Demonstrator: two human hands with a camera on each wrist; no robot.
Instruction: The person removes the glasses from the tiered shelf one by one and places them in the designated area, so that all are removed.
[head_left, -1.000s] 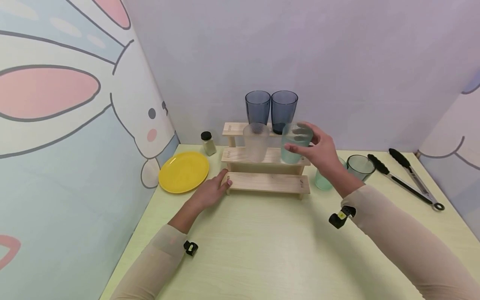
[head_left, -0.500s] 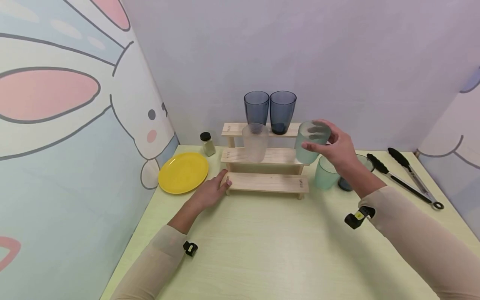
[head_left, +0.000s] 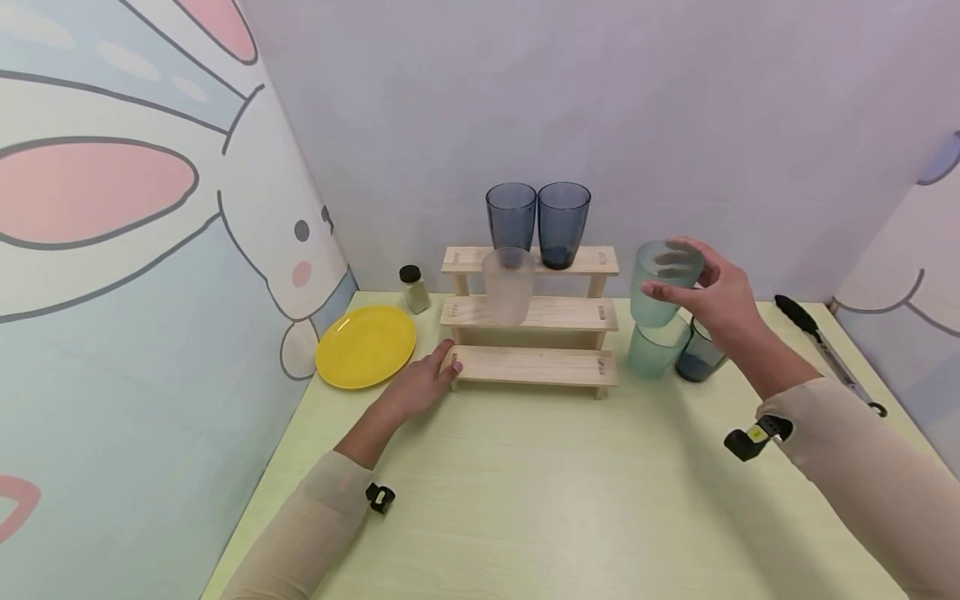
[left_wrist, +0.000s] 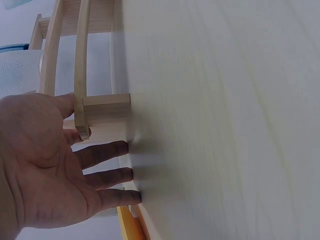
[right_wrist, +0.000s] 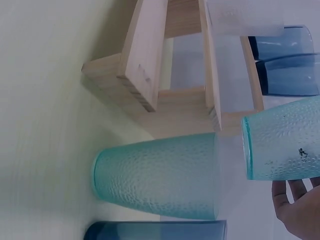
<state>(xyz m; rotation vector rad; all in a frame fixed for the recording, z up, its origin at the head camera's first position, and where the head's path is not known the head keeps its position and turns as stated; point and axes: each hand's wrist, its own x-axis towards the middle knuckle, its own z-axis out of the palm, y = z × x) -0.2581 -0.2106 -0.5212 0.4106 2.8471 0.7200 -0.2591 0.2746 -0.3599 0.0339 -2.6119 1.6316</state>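
Note:
My right hand (head_left: 716,292) holds a green textured cup (head_left: 651,292) upright, fingers and thumb around its sides. A second green cup (head_left: 654,354) stands on the table below it, and in the right wrist view the held cup (right_wrist: 282,142) is above that cup's rim. My left hand (head_left: 418,385) pinches the left end of the lowest board of a three-step wooden rack (head_left: 532,364) between thumb and index finger. Its other fingers stretch down toward the tabletop in the left wrist view. A frosted clear cup (head_left: 509,287) stands on the middle step, two dark blue cups (head_left: 564,225) on the top one.
Beside the lower green cup stands another dark blue cup (head_left: 696,362), partly behind my right hand. Tongs (head_left: 832,354) lie at the far right, half hidden by my arm. Left of the rack are a yellow plate (head_left: 366,346) and a small black-lidded jar (head_left: 415,292). Walls border the table.
The right hand has carried the green cup rightward from the rack's middle step to over the other green cup. The left hand has stayed at the rack's end.

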